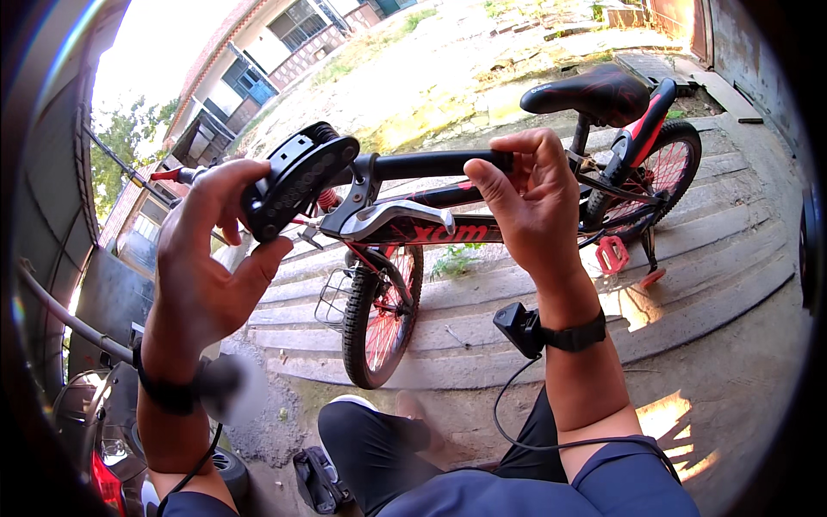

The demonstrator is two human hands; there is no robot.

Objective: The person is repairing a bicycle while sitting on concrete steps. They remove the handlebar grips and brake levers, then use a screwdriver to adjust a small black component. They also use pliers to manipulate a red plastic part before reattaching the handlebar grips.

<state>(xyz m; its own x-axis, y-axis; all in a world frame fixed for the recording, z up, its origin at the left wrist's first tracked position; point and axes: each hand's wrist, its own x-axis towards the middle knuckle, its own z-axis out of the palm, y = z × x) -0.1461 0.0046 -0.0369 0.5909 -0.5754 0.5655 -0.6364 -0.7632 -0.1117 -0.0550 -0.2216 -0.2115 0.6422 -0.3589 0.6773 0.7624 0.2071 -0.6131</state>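
My left hand (pixel 211 250) is closed around a black folding multi-tool (pixel 301 177), thumb below and fingers above. The tool's end lies close to the clamp (pixel 362 183) of a silver brake lever (pixel 392 217); whether they touch I cannot tell. From that clamp a bare black handlebar (pixel 431 165) runs to the right. At its outer end my right hand (pixel 538 194) pinches it, the thumb in front and the fingers partly hidden behind. The handlebar belongs to a black and red bicycle (pixel 457 228) standing across in front of me.
The bicycle's saddle (pixel 590 95) and rear wheel (pixel 676 168) are at the far right, its front wheel (pixel 379 319) nearer. Its red pedal (pixel 612 255) juts out. A small black bag (pixel 320 482) lies by my foot. A vehicle with a red lamp (pixel 105 478) stands at lower left.
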